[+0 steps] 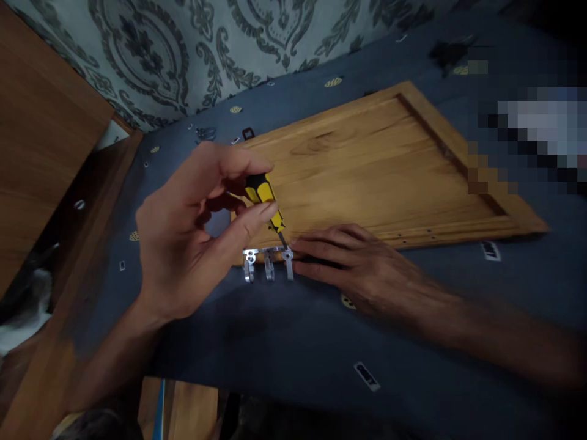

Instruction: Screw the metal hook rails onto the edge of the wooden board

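Observation:
My left hand (pixel 183 235) grips a screwdriver (pixel 266 194) by its yellow and black handle, thumb and fingers pinching it from both sides. The tilted shaft points down to the rightmost hook of a shiny metal hook rail (pixel 269 263). This rail lies along the near edge of a framed wooden panel (pixel 353 171), near its left corner, with three hooks toward me. My right hand (pixel 353 260) lies with fingers stretched out over the panel's near edge, fingertips beside the rail's right end. Whether a screw sits under the screwdriver's tip is too small to tell.
The panel lies on a dark blue patterned cloth (pixel 284 342). A small dark buckle-like piece (pixel 248 133) lies behind it. Wooden furniture (pixel 50 122) stands at the left, with patterned wallpaper (pixel 220 49) behind. At the right, one area is pixelated.

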`<state>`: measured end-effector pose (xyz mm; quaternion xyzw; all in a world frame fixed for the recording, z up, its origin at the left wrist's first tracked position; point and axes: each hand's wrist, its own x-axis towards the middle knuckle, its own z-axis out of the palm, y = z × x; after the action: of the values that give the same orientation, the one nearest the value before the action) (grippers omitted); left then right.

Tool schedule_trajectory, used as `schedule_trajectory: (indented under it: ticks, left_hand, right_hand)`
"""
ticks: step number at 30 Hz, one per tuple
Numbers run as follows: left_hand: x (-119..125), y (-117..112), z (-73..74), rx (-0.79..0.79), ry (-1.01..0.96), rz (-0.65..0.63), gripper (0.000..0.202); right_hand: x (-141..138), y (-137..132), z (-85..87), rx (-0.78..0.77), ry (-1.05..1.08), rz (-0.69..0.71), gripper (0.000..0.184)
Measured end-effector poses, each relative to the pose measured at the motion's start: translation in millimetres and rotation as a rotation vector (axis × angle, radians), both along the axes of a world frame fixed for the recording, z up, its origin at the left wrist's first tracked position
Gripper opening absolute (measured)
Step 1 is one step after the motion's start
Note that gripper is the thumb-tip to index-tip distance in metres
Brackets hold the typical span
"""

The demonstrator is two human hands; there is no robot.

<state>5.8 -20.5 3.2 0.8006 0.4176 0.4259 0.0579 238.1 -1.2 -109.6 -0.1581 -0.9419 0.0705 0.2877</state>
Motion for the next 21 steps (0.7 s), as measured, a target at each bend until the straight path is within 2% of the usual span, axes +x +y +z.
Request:
schedule_trajectory:
  ticks: [16, 21]
  left_hand:
    - [1.0, 0.2, -4.6, 0.047, 0.011, 0.006, 0.028]
    - [0.2, 0.6, -5.5, 0.036, 0.001, 0.003, 0.029]
  right_hand:
    - [1.1, -0.7, -1.4, -0.048, -0.036, -0.002, 0.052]
    - [1.4, -1.0, -3.1, -0.042, -0.001, 0.001, 0.046]
